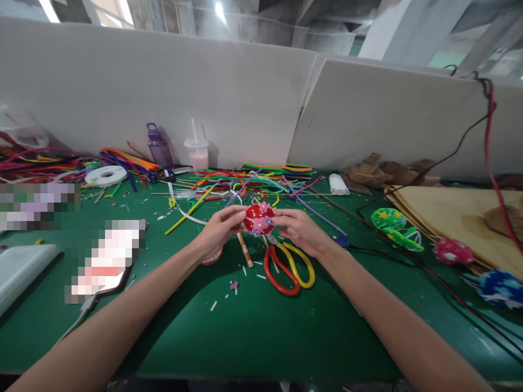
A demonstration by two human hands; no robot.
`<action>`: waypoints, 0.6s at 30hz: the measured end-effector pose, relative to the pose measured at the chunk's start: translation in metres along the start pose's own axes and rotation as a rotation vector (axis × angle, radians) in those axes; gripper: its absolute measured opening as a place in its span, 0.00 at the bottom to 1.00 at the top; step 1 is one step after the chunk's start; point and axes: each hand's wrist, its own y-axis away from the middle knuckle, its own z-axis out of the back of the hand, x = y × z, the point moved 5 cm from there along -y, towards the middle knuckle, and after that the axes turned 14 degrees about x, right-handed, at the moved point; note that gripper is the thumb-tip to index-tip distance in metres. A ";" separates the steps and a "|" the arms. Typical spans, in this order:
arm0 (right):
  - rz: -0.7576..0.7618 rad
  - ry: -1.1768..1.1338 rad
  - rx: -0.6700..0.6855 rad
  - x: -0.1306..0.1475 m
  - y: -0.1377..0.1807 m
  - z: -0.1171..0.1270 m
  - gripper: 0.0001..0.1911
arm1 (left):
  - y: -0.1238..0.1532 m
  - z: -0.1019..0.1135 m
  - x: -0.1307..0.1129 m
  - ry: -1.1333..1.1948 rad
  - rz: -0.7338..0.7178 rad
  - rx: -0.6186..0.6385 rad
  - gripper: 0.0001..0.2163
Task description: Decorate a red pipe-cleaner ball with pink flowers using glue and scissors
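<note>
Between both hands, above the table, is a small round red ornament [252, 212] with pink and lilac flowers and white dots on its face. My left hand [223, 228] pinches its left edge. My right hand [300, 231] grips the right edge between thumb and fingers. Below the right hand lie scissors [281, 275] with one red and one yellow handle loop. A short wooden-looking stick [245, 250] rests beside them. Under my left wrist, a second red piece with a pale rim [212, 257] is mostly hidden.
Colourful pipe cleaners [245, 182] are heaped along the back. A purple bottle [159, 147] and a lidded pink drink cup [198, 155] stand by the white partition [163, 81]. Decorated green pieces [390, 219] and brown paper sheets [433, 209] lie right. A blurred-out phone [108, 261] lies left.
</note>
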 end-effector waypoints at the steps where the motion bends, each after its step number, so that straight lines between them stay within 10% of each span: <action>1: -0.006 -0.009 -0.003 0.000 0.000 0.001 0.10 | 0.000 0.000 0.000 -0.010 0.007 -0.004 0.15; 18: 0.068 -0.059 0.040 0.002 -0.001 0.011 0.11 | 0.000 0.007 0.004 0.162 0.048 -0.002 0.11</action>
